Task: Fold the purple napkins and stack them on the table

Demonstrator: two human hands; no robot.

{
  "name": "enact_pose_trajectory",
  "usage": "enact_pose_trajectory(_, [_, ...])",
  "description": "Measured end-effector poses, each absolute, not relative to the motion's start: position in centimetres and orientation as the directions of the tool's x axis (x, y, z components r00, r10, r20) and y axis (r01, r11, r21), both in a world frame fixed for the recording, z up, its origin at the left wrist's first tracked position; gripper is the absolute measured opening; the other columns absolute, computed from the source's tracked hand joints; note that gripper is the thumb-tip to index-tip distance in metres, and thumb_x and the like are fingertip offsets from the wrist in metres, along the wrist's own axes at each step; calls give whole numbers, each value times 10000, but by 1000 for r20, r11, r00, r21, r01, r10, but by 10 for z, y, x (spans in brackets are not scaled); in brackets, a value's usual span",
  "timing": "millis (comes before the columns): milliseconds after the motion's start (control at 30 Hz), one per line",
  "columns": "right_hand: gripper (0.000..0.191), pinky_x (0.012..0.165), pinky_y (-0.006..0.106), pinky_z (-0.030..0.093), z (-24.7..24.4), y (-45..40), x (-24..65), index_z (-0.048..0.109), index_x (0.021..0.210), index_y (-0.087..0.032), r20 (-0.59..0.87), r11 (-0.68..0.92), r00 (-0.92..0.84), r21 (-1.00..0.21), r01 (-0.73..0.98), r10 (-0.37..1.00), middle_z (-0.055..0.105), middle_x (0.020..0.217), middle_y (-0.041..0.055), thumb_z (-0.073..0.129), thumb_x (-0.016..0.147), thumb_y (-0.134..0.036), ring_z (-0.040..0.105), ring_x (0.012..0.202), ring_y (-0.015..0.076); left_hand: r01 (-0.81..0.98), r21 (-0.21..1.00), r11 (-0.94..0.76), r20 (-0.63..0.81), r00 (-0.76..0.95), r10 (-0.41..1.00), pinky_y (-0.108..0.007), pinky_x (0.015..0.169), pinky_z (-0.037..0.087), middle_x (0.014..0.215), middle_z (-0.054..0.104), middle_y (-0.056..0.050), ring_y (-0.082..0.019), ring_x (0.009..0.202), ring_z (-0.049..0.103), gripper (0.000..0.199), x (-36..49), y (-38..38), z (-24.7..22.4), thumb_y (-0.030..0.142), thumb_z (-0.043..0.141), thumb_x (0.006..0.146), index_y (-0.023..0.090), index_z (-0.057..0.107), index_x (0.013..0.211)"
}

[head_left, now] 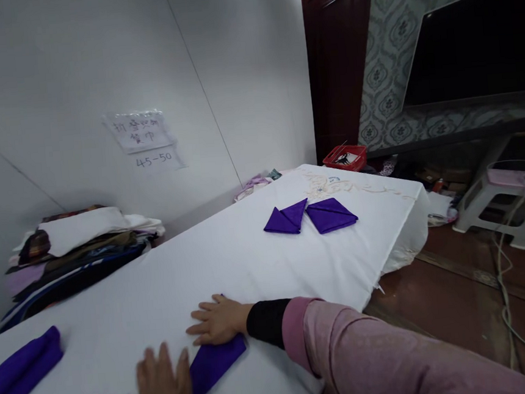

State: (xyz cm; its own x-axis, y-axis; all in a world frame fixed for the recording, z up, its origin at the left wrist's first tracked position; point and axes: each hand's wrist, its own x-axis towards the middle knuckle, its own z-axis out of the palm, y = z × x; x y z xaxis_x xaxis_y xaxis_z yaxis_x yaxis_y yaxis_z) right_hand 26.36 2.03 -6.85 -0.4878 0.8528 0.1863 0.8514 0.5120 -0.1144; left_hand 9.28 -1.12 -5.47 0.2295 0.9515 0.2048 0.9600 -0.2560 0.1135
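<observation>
My right hand (219, 321) lies flat with spread fingers on the upper part of a folded purple napkin (217, 368), partly covering it. At the napkin's lower left edge is my left hand (158, 384), blurred, its fingers stretched out; whether it touches the cloth I cannot tell. Farther up the table lie two folded purple napkins side by side, a pointed one (288, 217) and a wider one (331, 215). Another purple cloth (23, 377), in a long fold, rests at the left edge of the view.
A white cloth covers the table (250, 265). Stacked clothes (78, 250) stand beyond its left side, against a wall with a paper sign (144, 137). At the far end is a red basket (345, 158). A white stool (506, 200) and cables (504, 286) are on the right.
</observation>
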Motion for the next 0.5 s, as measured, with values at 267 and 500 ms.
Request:
enact_pose_trajectory(267, [464, 975, 492, 303, -76, 22, 268, 400, 1317, -211, 239, 546, -519, -58, 836, 820, 408, 1382, 91, 275, 937, -445, 361, 1250, 264, 957, 124, -261, 24, 260, 965, -547, 1049, 199, 1477, 241, -165, -283, 1361, 204, 697, 134, -10, -78, 480, 205, 848, 72, 230, 1413])
enact_pose_trajectory(500, [492, 995, 486, 292, -68, 26, 273, 384, 1337, -196, 190, 488, -459, -149, 860, 868, 388, 1400, 107, 317, 924, -455, 338, 1275, 266, 965, 44, -258, -6, 258, 966, -517, 1063, 187, 1488, 219, -145, -268, 1372, 165, 726, 134, -13, -75, 506, 182, 843, 50, 240, 1406])
